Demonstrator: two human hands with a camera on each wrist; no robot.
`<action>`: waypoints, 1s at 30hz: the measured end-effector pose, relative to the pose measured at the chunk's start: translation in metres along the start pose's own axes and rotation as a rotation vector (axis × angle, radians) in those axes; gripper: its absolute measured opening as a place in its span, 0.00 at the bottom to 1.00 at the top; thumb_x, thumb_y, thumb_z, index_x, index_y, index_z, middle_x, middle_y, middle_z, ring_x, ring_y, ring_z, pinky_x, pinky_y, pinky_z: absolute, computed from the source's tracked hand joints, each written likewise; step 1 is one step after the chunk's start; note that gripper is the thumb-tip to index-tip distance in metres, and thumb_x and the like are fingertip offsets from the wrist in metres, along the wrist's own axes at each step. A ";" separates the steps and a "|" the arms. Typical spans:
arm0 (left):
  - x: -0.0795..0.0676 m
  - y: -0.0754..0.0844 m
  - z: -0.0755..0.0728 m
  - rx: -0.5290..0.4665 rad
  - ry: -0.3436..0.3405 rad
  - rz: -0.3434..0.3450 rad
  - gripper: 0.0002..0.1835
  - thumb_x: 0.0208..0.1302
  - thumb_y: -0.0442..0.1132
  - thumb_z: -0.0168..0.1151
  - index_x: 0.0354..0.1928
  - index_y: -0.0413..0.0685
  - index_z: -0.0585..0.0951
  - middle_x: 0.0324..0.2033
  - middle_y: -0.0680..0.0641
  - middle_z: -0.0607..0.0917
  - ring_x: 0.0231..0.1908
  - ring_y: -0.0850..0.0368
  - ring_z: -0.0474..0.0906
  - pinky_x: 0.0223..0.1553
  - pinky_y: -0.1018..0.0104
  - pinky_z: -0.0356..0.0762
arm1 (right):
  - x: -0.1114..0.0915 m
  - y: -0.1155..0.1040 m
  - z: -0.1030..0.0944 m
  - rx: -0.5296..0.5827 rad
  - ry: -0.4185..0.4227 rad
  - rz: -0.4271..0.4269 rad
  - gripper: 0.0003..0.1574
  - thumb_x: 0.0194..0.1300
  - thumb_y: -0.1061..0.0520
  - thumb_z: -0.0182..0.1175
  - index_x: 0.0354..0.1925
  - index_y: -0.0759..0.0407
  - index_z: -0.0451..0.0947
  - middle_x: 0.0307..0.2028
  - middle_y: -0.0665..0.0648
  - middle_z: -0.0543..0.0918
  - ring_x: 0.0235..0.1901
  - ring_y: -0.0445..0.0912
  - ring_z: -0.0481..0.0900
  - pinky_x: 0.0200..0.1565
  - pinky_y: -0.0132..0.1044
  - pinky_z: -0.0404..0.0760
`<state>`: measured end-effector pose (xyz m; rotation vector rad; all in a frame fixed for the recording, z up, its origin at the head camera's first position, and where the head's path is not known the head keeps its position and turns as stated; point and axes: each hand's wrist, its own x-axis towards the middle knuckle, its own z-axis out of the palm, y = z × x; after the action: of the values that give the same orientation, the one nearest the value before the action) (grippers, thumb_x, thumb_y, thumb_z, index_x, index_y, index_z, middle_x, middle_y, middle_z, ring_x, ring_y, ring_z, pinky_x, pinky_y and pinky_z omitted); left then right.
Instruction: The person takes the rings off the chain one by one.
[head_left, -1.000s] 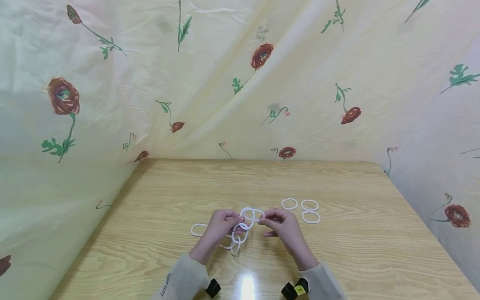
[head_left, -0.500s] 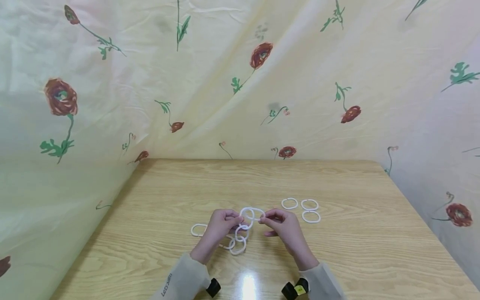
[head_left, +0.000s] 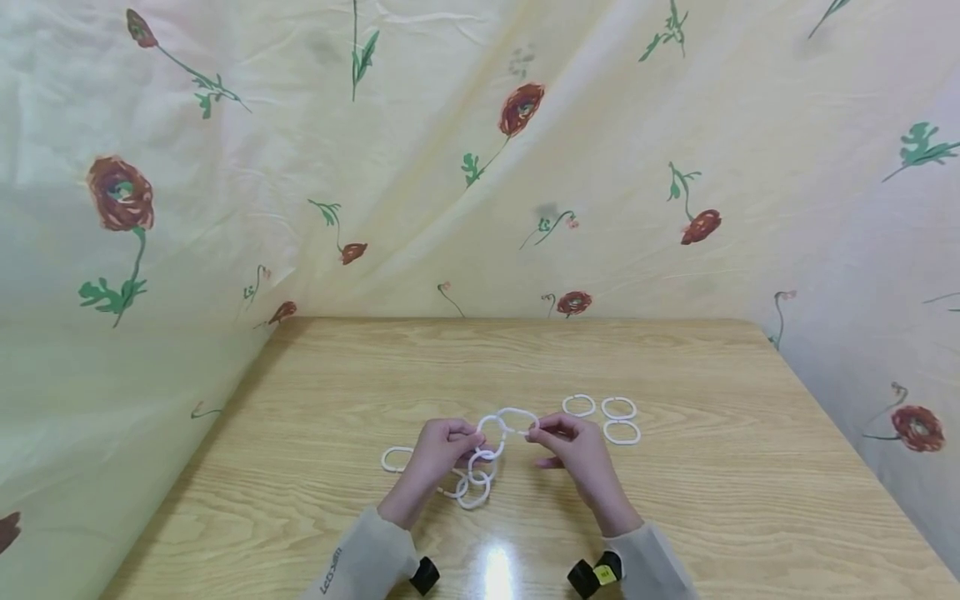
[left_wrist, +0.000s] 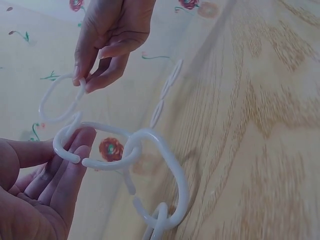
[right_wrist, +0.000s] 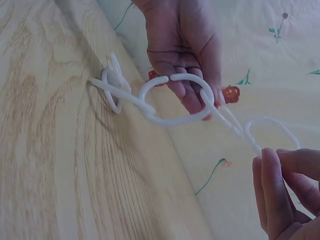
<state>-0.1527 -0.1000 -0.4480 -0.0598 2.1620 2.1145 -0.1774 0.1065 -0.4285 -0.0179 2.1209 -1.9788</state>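
Note:
My left hand (head_left: 442,447) pinches a white plastic chain link (head_left: 505,435) between thumb and fingers. Threaded through it is another white oval link (head_left: 517,409), whose far end my right hand (head_left: 579,452) grips with thumb and fingertips. Below the left fingers, more joined links (head_left: 473,507) hang down toward the table. In the left wrist view, a hanging link (left_wrist: 181,185) shows the small gap in its side. The right wrist view has the pinched end link (right_wrist: 272,119) raised at the right fingertips. Part of the chain is hidden behind the left hand and wrist.
Three separate white links, one at the left (head_left: 579,397), one behind (head_left: 618,417) and one in front (head_left: 622,443), lie right of the hands on the wooden table (head_left: 712,500). A chain link (head_left: 384,460) pokes out left of the left wrist. Flowered cloth (head_left: 420,167) surrounds the table.
My right hand has moved slightly right, drawing the end link away from the left hand's link, so they overlap less. The hanging links have swung and settled lower; the left hand stays put.

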 end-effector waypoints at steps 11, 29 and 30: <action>-0.002 0.001 -0.002 -0.009 -0.011 -0.015 0.11 0.64 0.26 0.58 0.40 0.17 0.77 0.34 0.27 0.85 0.24 0.66 0.84 0.37 0.59 0.87 | 0.004 0.001 -0.011 0.012 0.059 0.017 0.16 0.64 0.66 0.61 0.48 0.75 0.76 0.34 0.52 0.87 0.34 0.36 0.84 0.35 0.37 0.88; -0.002 0.001 -0.003 0.007 -0.015 -0.013 0.12 0.66 0.27 0.58 0.41 0.18 0.77 0.34 0.27 0.86 0.25 0.66 0.84 0.37 0.57 0.87 | 0.009 0.005 -0.030 0.018 0.102 0.023 0.19 0.67 0.66 0.58 0.53 0.77 0.74 0.36 0.51 0.86 0.31 0.34 0.84 0.34 0.33 0.87; -0.002 0.001 -0.003 0.010 -0.015 -0.013 0.11 0.65 0.27 0.58 0.41 0.18 0.77 0.34 0.28 0.86 0.25 0.65 0.85 0.37 0.57 0.87 | 0.009 0.005 -0.031 0.017 0.108 0.025 0.20 0.67 0.66 0.58 0.54 0.78 0.73 0.35 0.50 0.86 0.31 0.33 0.83 0.33 0.32 0.87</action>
<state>-0.1512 -0.1030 -0.4468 -0.0566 2.1584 2.0899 -0.1911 0.1354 -0.4335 0.1208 2.1578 -2.0267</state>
